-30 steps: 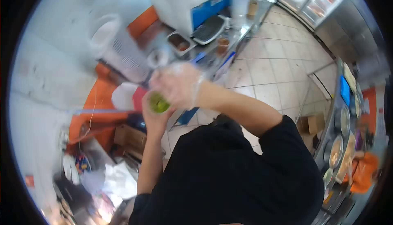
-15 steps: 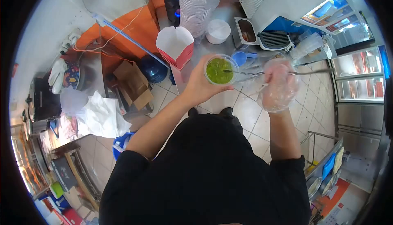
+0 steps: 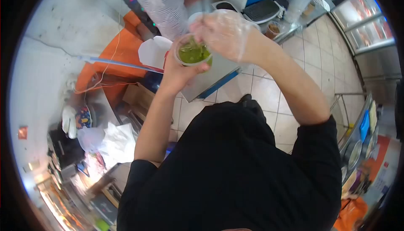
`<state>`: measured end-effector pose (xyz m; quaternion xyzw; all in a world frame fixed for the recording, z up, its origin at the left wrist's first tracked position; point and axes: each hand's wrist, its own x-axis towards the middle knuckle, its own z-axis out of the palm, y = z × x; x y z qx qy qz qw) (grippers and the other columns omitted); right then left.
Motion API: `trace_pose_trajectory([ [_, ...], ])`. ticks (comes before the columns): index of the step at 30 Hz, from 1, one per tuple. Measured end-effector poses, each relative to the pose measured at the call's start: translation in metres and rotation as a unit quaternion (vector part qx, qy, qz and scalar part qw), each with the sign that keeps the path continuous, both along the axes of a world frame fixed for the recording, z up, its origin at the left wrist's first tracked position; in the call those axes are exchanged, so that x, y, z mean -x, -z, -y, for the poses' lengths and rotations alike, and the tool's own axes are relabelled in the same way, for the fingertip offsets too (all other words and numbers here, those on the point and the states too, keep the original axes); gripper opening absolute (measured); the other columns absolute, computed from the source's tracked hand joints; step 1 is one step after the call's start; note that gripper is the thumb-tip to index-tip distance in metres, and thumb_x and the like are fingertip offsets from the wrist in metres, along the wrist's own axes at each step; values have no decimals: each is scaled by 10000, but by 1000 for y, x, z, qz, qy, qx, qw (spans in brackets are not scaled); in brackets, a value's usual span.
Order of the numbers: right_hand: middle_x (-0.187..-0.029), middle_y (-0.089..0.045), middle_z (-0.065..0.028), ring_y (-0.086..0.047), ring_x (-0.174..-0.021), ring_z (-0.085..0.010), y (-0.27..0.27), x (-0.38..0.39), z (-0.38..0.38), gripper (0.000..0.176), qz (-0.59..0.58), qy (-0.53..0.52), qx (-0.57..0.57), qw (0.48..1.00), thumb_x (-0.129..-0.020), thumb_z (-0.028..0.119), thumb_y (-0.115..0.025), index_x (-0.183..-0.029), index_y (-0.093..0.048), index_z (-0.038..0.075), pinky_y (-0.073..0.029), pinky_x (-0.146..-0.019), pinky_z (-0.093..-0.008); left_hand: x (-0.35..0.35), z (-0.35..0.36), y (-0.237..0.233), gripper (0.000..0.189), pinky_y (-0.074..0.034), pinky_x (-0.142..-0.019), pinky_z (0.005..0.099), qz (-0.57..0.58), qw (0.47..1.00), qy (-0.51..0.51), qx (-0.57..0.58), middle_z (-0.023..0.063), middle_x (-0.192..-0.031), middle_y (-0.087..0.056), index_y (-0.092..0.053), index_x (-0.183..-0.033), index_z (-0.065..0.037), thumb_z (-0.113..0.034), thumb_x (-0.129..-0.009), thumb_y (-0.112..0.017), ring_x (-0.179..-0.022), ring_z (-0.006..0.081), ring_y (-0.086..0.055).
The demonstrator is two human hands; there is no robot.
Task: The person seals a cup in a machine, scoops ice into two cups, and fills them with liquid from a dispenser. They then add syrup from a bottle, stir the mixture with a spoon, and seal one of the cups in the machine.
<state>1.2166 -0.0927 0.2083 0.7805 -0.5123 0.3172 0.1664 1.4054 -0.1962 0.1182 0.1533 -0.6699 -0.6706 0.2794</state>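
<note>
My left hand (image 3: 180,72) is wrapped round a clear cup of green liquid (image 3: 193,54), with the cup's opening facing up. Over the cup's far rim, my right hand (image 3: 216,31), in a clear plastic glove, has its fingers closed. A thin metal utensil (image 3: 205,6), blurred, sticks up from those fingers; its lower end is hard to make out in the green contents. Just left of the cup a white and red paper box (image 3: 153,52) stands open on the metal counter (image 3: 210,79).
Tall stacks of plastic containers (image 3: 162,12) stand behind the cup. Farther right are a black ridged tray (image 3: 261,11) and a small brown-filled cup (image 3: 272,30). White paper (image 3: 118,142) lies on the left-hand surface. A glass-door fridge (image 3: 364,20) stands at the right.
My right hand has come left to the cup, and the utensil has swung from lying level to upright. The whole view has turned, and the cup shows farther up and left.
</note>
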Motion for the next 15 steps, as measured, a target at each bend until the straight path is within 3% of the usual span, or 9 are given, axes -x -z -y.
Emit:
trace_pose_trajectory([
  [2, -870, -665, -104, -710, -757, -272, -22, -9, 6, 202, -208, 69, -55, 974, -932, 212, -613, -1012, -652, 31, -582, -664, -374, 1, 7, -7, 865, -484, -1033, 347, 5, 1000, 21, 15, 63, -1252, -630, -518, -1367, -17, -210, -664, -985, -1181, 177, -610],
  [5, -870, -679, -107, -725, -780, -268, -22, -1, 24, 207, -146, 107, 24, 983, -929, 210, -620, -1038, -657, 38, -584, -664, -378, 8, 12, -19, 874, -489, -1022, 350, -14, 1000, 23, 13, 76, -1266, -631, -508, -1375, -14, -215, -666, -979, -1181, 179, -610],
  [6, -875, -683, -105, -729, -794, -272, -20, -7, 29, 226, -243, 123, -166, 948, -915, 205, -637, -1072, -666, 46, -590, -695, -377, 10, 12, -23, 881, -490, -1022, 350, -12, 1000, 20, 20, 81, -1270, -631, -504, -1381, -11, -223, -670, -978, -1185, 184, -611],
  [7, -875, -683, -105, -729, -794, -272, -18, -4, 29, 226, -235, 132, -163, 949, -915, 205, -637, -1072, -666, 46, -590, -695, -377, 12, 14, -27, 888, -492, -1022, 350, -11, 999, 17, 28, 87, -1273, -630, -500, -1387, -8, -230, -673, -977, -1190, 188, -612],
  [9, -892, -695, -106, -739, -825, -270, -16, 9, 29, 219, -175, 152, 52, 971, -908, 193, -652, -1076, -664, 53, -597, -710, -366, 19, 23, -21, 903, -495, -1021, 351, -25, 998, 20, 45, 92, -1269, -629, -492, -1390, -3, -248, -674, -984, -1185, 199, -618],
  [11, -935, -708, -99, -746, -853, -261, -22, 7, 20, 220, 88, 108, 110, 984, -898, 190, -671, -1077, -648, 65, -601, -720, -359, 22, 19, -26, 921, -497, -1020, 355, -77, 997, 11, -15, 91, -1266, -621, -491, -1387, -2, -269, -663, -994, -1181, 214, -619],
  [12, -951, -711, -99, -744, -850, -265, -25, 3, 20, 196, -75, 156, -5, 985, -907, 189, -662, -1059, -647, 65, -601, -727, -364, 24, 23, -27, 931, -495, -1030, 362, -70, 997, 21, -14, 94, -1270, -615, -492, -1388, 1, -287, -661, -997, -1189, 215, -611],
  [13, -968, -715, -100, -741, -847, -268, -27, 0, 19, 175, -235, 195, -120, 945, -917, 187, -653, -1042, -645, 65, -601, -734, -368, 22, 27, -22, 931, -495, -1030, 362, -66, 998, 21, -12, 94, -1270, -615, -492, -1388, 1, -287, -661, -997, -1189, 215, -611],
  [15, -1001, -716, -103, -736, -840, -272, -27, 9, 18, 146, -184, 164, -119, 962, -913, 162, -633, -1015, -644, 58, -599, -728, -385, 24, 36, -12, 925, -487, -1049, 371, -46, 999, -7, -3, 97, -1281, -610, -499, -1394, 0, -291, -668, -993, -1210, 214, -600],
])
